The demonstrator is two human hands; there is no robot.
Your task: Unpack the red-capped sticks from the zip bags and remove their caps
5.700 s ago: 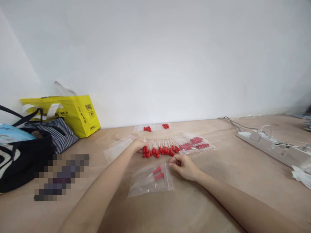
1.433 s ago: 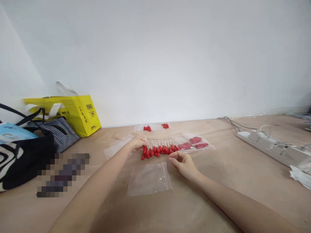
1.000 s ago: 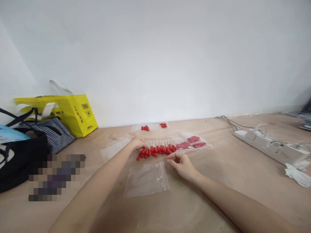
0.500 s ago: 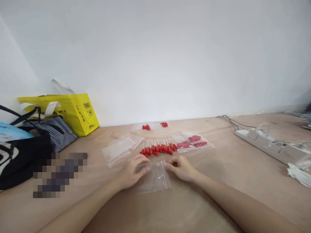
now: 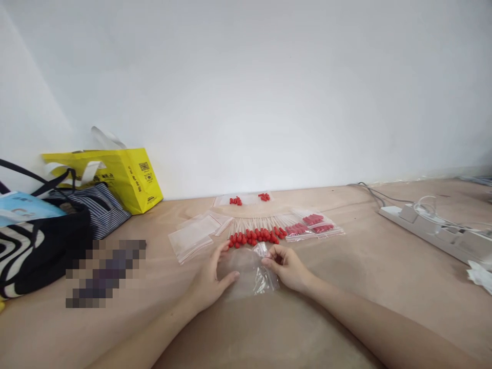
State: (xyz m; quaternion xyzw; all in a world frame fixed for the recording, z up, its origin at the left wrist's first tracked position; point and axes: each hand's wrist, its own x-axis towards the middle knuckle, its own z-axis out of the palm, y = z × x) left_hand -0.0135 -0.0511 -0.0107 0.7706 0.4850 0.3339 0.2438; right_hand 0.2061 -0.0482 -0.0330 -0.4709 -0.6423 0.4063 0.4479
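A small clear zip bag (image 5: 251, 269) lies on the wooden table in front of me, with nothing visible inside it. My left hand (image 5: 213, 277) rests on its left side, fingers curved around it. My right hand (image 5: 288, 265) pinches the bag's upper right edge and lifts it a little. Just behind the bag lies a row of droppers with red rubber bulbs (image 5: 255, 236), their clear stems pointing away from me.
Filled bags of red-bulbed droppers (image 5: 313, 225) lie right of the row, flat clear bags (image 5: 194, 236) to its left, loose red bulbs (image 5: 249, 198) near the wall. Yellow bag (image 5: 123, 177) and striped and black bags (image 5: 49, 225) at left. Power strip with cables (image 5: 434, 230) at right.
My left hand left the dropper row and came down onto the clear bag. My right hand moved to the bag's edge and lifted it. Two droppers seen in the bag earlier are gone.
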